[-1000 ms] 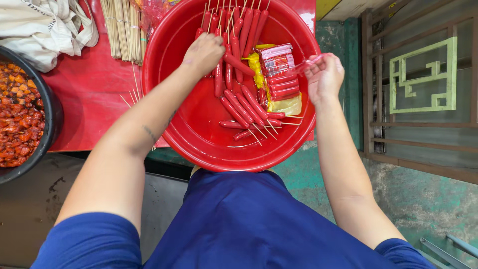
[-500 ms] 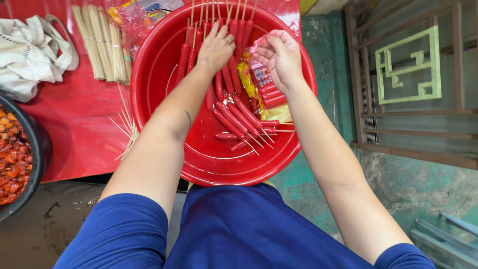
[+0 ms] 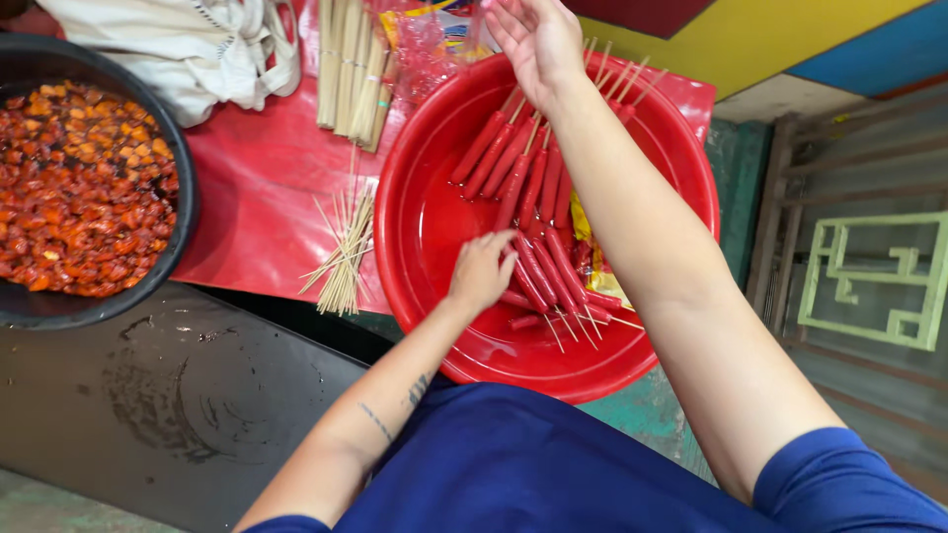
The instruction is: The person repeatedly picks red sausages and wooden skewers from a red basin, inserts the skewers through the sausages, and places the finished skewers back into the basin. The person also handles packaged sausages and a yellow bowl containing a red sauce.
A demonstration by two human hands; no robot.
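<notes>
Red plastic basin [image 3: 425, 227]: holds skewered red sausages [image 3: 538, 212] in two rows, sticks pointing outward, plus a yellow-and-red packet [image 3: 592, 266] partly hidden under my right forearm. My left hand [image 3: 481, 271], inside the basin, fingers curled loosely over the near row of sausages, touching them; whether it grips one I cannot tell. My right hand [image 3: 533, 35], above the basin's far rim, fingers spread, holding nothing. Loose bamboo skewers [image 3: 341, 257] lie left of the basin; bundled skewers [image 3: 351, 64] lie beyond them. Black bowl of chopped reddish food [image 3: 74, 188], far left of the basin.
</notes>
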